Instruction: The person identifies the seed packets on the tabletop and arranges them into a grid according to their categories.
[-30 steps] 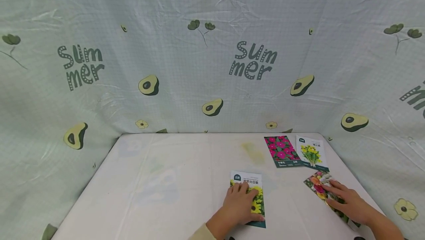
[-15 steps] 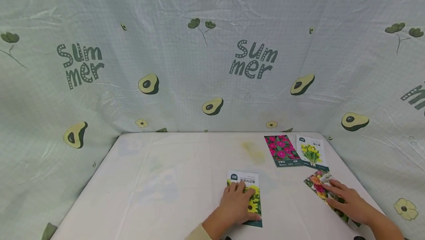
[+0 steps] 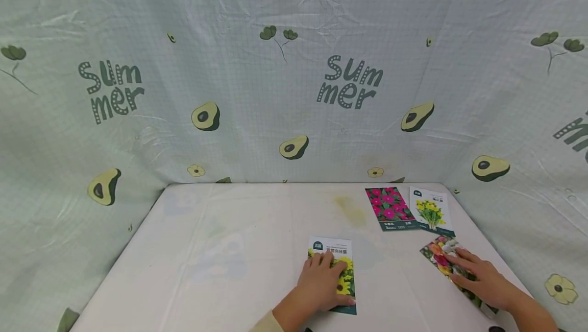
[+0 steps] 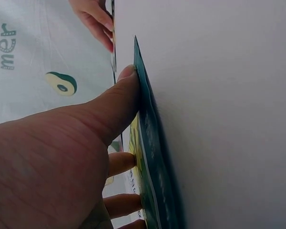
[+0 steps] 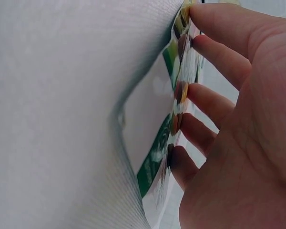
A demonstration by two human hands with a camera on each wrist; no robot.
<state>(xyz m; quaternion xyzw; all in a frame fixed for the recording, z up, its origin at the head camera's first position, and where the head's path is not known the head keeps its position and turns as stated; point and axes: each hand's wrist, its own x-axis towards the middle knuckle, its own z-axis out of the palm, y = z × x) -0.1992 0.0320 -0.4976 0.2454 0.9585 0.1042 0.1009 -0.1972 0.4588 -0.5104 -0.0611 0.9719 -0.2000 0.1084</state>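
Observation:
My left hand rests on a sunflower seed packet lying flat near the front middle of the white table. In the left wrist view its thumb presses close to the packet's dark green end, and the other fingertips touch the printed face. At the right side, my right hand has its fingers spread over a seed packet with mixed coloured flowers. Seen from the right wrist, those fingertips touch that packet's front, and its pale back shows where an edge bows up. The hands cover part of both packets.
Behind the right hand lie a pink-flower seed packet and a yellow-flower seed packet, overlapping at one edge. A pale curtain printed with avocados hangs along the back and sides of the table.
My left hand has slid the sunflower packet a little to the left along the table. The right hand and the packet under it have stayed in place.

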